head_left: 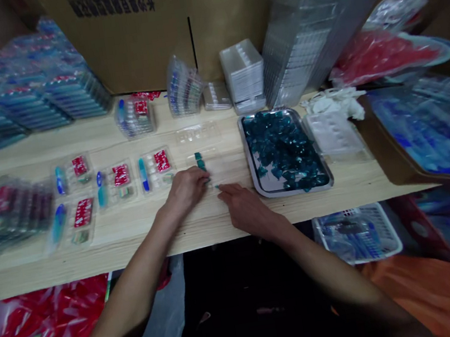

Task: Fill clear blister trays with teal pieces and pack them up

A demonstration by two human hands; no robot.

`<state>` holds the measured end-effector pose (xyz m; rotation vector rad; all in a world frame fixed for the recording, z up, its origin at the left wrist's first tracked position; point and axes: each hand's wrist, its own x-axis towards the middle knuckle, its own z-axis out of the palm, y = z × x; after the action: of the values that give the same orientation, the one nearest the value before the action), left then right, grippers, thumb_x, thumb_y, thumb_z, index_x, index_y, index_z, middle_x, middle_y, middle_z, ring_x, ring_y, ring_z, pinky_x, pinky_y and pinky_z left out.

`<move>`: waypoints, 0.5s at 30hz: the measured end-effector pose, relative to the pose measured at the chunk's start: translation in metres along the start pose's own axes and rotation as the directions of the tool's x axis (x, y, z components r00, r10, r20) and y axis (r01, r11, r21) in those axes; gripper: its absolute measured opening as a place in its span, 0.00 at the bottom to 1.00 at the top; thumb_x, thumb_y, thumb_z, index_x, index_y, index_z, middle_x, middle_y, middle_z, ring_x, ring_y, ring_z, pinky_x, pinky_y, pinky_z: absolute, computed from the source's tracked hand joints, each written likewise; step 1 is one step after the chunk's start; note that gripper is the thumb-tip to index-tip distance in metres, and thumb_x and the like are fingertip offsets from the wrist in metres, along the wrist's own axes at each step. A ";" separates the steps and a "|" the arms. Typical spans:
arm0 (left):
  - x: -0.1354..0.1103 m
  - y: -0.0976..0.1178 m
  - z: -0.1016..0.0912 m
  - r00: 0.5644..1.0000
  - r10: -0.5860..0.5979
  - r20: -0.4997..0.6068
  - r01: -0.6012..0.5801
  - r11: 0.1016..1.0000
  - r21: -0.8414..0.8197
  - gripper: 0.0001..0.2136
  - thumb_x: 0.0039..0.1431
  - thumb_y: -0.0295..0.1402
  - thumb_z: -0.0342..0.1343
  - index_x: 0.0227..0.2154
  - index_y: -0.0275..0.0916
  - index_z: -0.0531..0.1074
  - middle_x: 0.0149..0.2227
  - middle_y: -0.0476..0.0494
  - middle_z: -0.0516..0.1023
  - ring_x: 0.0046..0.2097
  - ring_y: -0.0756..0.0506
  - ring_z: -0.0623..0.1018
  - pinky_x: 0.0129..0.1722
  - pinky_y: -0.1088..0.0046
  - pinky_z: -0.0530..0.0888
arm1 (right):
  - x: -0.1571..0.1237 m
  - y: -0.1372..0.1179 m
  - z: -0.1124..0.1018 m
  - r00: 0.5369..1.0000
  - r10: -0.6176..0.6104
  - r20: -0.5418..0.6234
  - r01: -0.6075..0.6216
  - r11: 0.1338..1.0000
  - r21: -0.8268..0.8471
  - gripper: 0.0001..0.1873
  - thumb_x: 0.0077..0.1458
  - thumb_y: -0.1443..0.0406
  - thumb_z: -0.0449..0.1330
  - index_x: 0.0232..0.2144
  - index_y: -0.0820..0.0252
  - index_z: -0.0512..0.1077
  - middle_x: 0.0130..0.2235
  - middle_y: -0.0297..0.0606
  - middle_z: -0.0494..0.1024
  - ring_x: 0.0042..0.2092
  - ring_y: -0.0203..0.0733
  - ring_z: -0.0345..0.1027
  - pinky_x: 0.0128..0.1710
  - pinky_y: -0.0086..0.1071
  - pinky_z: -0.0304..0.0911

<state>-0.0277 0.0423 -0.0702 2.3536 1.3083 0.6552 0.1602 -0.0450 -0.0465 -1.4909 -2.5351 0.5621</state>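
A clear plastic tray [215, 161] lies on the table between my hands, with small teal pieces [199, 160] in a line at its left side. My left hand [187, 192] is at the tray's lower left, its fingers pinched together by the lowest teal piece; whether they grip it is hidden. My right hand [248, 210] lies low to the right, fingers together, with a tiny teal piece [217, 186] at the tips. Just right of it stands a metal tray [253, 172] heaped with dark teal translucent pieces [281, 146].
Filled clear packs, each with a blue pen [143, 175] and a red packet [162, 161], lie at left. Behind stand stacked packs [36, 95], white trays [243, 73] and a tall stack of clear trays [313, 20]. An open carton [405, 170] is at right, a white basket [390, 231] below.
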 end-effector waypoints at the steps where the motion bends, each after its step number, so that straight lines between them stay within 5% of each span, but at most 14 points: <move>1: -0.001 -0.002 0.001 1.000 0.011 0.001 -0.011 1.000 0.003 0.10 0.56 0.26 0.55 0.33 0.41 0.81 0.35 0.43 0.82 0.36 0.44 0.80 0.38 0.69 0.74 | 0.000 -0.001 0.000 1.000 0.006 -0.010 -0.006 1.000 0.004 0.23 0.52 0.80 0.49 0.49 0.71 0.73 0.61 0.54 0.69 0.59 0.50 0.62 0.56 0.42 0.62; 6: -0.008 -0.002 0.008 0.996 -0.005 -0.091 0.003 1.000 -0.021 0.09 0.57 0.27 0.55 0.37 0.40 0.80 0.37 0.46 0.79 0.38 0.46 0.77 0.41 0.72 0.72 | 0.002 0.000 0.002 0.998 -0.025 -0.063 0.029 0.998 0.053 0.22 0.52 0.79 0.50 0.46 0.69 0.74 0.58 0.51 0.72 0.58 0.47 0.64 0.57 0.39 0.61; 10: -0.012 0.018 0.001 0.978 -0.080 -0.193 0.072 0.996 -0.050 0.10 0.59 0.30 0.56 0.43 0.42 0.77 0.42 0.44 0.73 0.35 0.49 0.74 0.34 0.73 0.72 | -0.021 0.026 -0.013 0.982 0.025 -0.189 -0.004 0.994 0.111 0.23 0.54 0.78 0.50 0.50 0.64 0.72 0.59 0.47 0.71 0.61 0.44 0.62 0.59 0.37 0.59; 13: -0.010 0.040 -0.010 0.986 -0.054 -0.159 0.059 0.998 0.029 0.10 0.62 0.31 0.52 0.42 0.40 0.77 0.41 0.43 0.74 0.35 0.48 0.74 0.35 0.72 0.72 | -0.053 0.062 -0.036 0.910 0.309 -0.276 -0.311 0.950 0.038 0.21 0.56 0.76 0.50 0.50 0.66 0.72 0.53 0.52 0.73 0.56 0.50 0.66 0.56 0.41 0.61; 15: -0.004 0.054 -0.014 1.000 0.018 -0.004 -0.017 0.986 0.165 0.10 0.62 0.30 0.50 0.39 0.38 0.78 0.39 0.42 0.76 0.39 0.45 0.75 0.42 0.67 0.72 | -0.070 0.085 -0.050 0.841 0.493 -0.223 -0.520 0.850 -0.083 0.18 0.60 0.71 0.51 0.50 0.68 0.71 0.48 0.56 0.74 0.53 0.57 0.67 0.52 0.46 0.62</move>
<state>0.0000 0.0136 -0.0317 2.4982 1.3945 0.5794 0.2793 -0.0565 -0.0295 -2.1753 -2.0561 0.2743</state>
